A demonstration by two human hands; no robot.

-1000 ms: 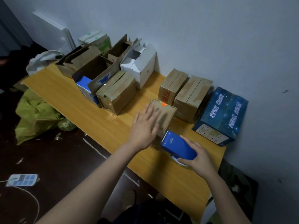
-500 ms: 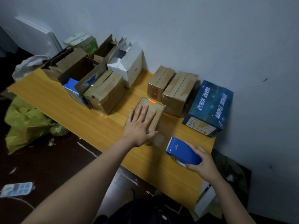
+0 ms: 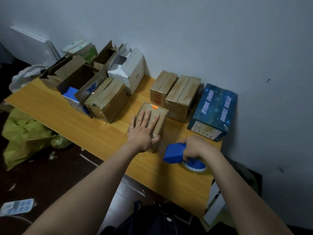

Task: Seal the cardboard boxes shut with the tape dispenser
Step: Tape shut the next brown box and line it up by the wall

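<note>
open boxes [image 3: 76,77]: far up-left of my left hand, by the wall.
taped box [image 3: 108,100]: near, left of and beyond my left hand.
left hand [image 3: 143,133]: flat, fingers straight and spread, palm pressing on the box top.
box [image 3: 161,119]: under my left hand, on the table [image 3: 84,126].
dispenser [image 3: 174,153]: just right of my left hand, roll end down at the table.
right hand [image 3: 197,146]: fingers curled round the dispenser.
blue box [image 3: 215,112]: beyond my right hand, by the wall.

L hand [image 3: 144,131] on small box [image 3: 162,113], R hand [image 3: 196,146] on blue tape dispenser [image 3: 174,154].
I see my L fingers [image 3: 147,116] flat & straight on the box top. R hand grips the dispenser just beside the box, tape roll [image 3: 194,167] low over the yellow table [image 3: 67,116].
</note>
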